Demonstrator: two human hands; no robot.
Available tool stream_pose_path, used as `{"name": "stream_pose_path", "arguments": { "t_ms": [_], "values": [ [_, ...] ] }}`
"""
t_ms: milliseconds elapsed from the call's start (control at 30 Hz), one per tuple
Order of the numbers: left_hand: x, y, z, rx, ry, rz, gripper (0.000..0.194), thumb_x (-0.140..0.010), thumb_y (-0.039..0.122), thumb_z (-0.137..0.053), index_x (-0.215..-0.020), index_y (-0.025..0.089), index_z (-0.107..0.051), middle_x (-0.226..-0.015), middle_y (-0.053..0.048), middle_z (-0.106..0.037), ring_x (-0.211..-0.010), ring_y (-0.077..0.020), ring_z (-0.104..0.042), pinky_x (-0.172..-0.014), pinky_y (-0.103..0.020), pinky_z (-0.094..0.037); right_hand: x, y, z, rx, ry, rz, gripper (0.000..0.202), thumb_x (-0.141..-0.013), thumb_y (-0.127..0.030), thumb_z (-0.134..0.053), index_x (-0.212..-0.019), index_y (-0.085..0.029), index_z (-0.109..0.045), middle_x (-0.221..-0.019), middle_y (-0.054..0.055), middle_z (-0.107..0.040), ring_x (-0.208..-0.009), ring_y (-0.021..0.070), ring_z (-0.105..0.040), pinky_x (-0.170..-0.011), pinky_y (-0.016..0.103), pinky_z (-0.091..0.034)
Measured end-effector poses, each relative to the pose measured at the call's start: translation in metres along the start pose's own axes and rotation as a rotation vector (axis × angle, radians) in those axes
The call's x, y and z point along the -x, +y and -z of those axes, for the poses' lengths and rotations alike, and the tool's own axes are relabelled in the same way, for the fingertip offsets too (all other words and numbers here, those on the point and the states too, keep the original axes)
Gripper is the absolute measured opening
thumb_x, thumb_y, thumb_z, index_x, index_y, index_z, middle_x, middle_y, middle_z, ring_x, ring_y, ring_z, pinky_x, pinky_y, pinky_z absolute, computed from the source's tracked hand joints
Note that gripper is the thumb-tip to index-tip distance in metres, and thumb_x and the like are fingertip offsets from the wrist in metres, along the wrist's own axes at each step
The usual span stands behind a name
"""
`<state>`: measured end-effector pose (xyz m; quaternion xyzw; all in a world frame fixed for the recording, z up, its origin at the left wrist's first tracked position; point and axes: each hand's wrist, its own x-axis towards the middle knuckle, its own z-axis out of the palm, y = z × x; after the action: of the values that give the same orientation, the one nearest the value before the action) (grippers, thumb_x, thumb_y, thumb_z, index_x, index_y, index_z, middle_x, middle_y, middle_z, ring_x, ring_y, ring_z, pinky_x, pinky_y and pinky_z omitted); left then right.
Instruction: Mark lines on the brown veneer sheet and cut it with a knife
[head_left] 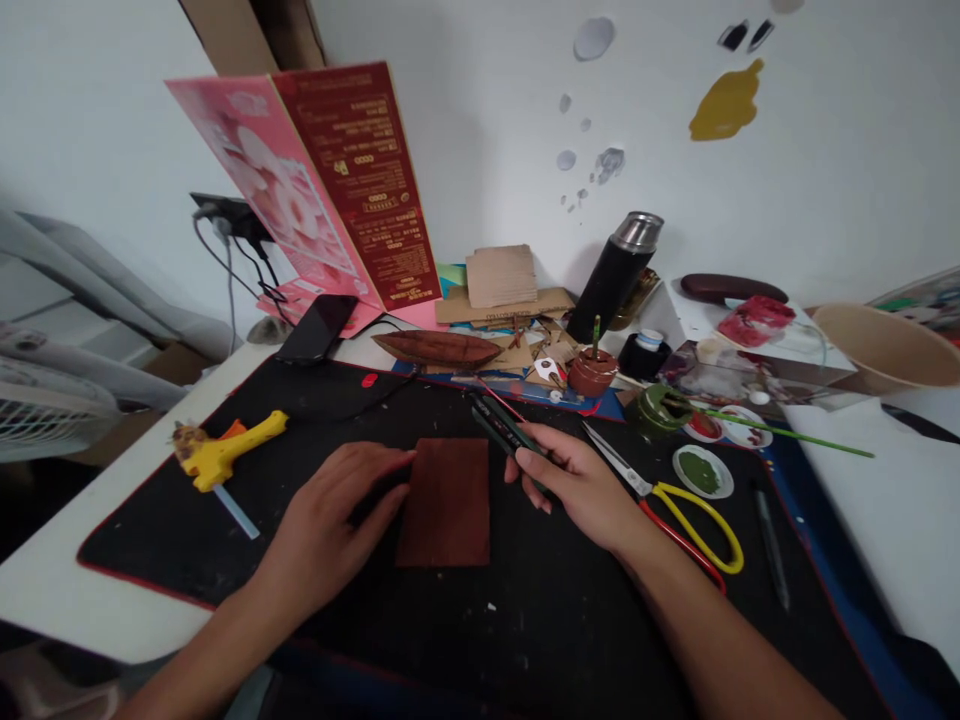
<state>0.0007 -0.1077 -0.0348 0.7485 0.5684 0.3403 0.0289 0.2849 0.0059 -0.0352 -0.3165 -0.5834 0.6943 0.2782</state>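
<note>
A reddish-brown rectangular piece (444,505), like painted card, lies flat in front of me on the black mat. My left hand (349,505) is at its left edge, thumb and index finger apart, their tips touching or just beside that edge. In my right hand (566,475) is a slim dark green handheld tool (499,425) with small buttons or markings, its narrow end pointing up and left. The tool is above the mat, to the right of the card. Part of its body is hidden by my fingers.
Yellow-and-red-handled scissors (686,510) lie right of my right hand. A yellow glue gun (225,450) lies left. Behind are a brown boat-shaped piece (439,348), paint jars (592,372), a black thermos (611,285), a phone (319,328) and a standing pink-and-red folder (360,190).
</note>
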Motion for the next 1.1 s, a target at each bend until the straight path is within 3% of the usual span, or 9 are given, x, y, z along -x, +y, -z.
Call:
{"name": "stream_pose_path", "arguments": {
  "t_ms": [200, 400, 600, 767, 900, 1100],
  "values": [
    [0.005, 0.000, -0.010, 0.019, 0.036, -0.059, 0.021, -0.109, 0.023, -0.059, -0.125, 0.024, -0.073, -0.111, -0.005, -0.080, -0.102, -0.0210, -0.076, -0.092, -0.035, -0.063, -0.001, 0.000, 0.000, 0.019, 0.032, -0.031, 0.037, -0.102, -0.056, -0.071, -0.106, -0.019, -0.068, -0.091, 0.002, -0.071, -0.048, 0.0057, -0.049, -0.043, 0.024, -0.032],
    [0.004, 0.003, -0.010, 0.051, 0.076, -0.055, 0.021, -0.107, 0.018, -0.059, -0.123, 0.023, -0.073, -0.106, -0.005, -0.080, -0.098, -0.0204, -0.076, -0.085, -0.033, -0.064, 0.000, -0.002, 0.001, 0.033, 0.052, -0.078, 0.044, -0.100, -0.059, -0.072, -0.118, -0.019, -0.070, -0.090, 0.002, -0.073, -0.044, 0.0057, -0.047, -0.038, 0.022, -0.028],
    [0.005, 0.002, -0.011, 0.069, 0.087, -0.064, 0.022, -0.107, 0.017, -0.058, -0.123, 0.023, -0.073, -0.105, -0.004, -0.080, -0.095, -0.0187, -0.076, -0.087, -0.032, -0.063, 0.000, -0.002, 0.000, 0.018, 0.056, -0.103, 0.049, -0.096, -0.061, -0.075, -0.119, -0.018, -0.071, -0.080, 0.001, -0.073, -0.039, 0.0046, -0.040, -0.038, 0.023, -0.021],
    [0.006, 0.001, -0.011, 0.071, 0.083, -0.080, 0.021, -0.108, 0.017, -0.058, -0.122, 0.022, -0.072, -0.105, -0.004, -0.080, -0.096, -0.0178, -0.076, -0.088, -0.030, -0.062, 0.000, -0.001, -0.004, 0.024, 0.085, -0.110, 0.051, -0.094, -0.066, -0.076, -0.107, -0.017, -0.069, -0.068, -0.002, -0.068, -0.038, 0.0044, -0.036, -0.038, 0.022, -0.016],
    [0.007, 0.000, -0.012, 0.083, 0.088, -0.089, 0.021, -0.108, 0.018, -0.058, -0.122, 0.022, -0.073, -0.105, -0.004, -0.080, -0.096, -0.0178, -0.076, -0.088, -0.031, -0.063, 0.002, 0.000, -0.008, 0.049, 0.103, -0.090, 0.052, -0.094, -0.070, -0.075, -0.096, -0.019, -0.064, -0.067, -0.004, -0.064, -0.040, 0.0045, -0.036, -0.038, 0.021, -0.018],
    [0.006, 0.000, -0.013, 0.077, 0.096, -0.101, 0.020, -0.108, 0.017, -0.057, -0.120, 0.022, -0.073, -0.104, -0.004, -0.080, -0.096, -0.0181, -0.075, -0.087, -0.031, -0.064, 0.003, -0.001, -0.008, 0.088, 0.066, -0.088, 0.051, -0.097, -0.069, -0.072, -0.105, -0.019, -0.065, -0.080, -0.001, -0.067, -0.044, 0.0056, -0.042, -0.040, 0.022, -0.023]
  ]
}}
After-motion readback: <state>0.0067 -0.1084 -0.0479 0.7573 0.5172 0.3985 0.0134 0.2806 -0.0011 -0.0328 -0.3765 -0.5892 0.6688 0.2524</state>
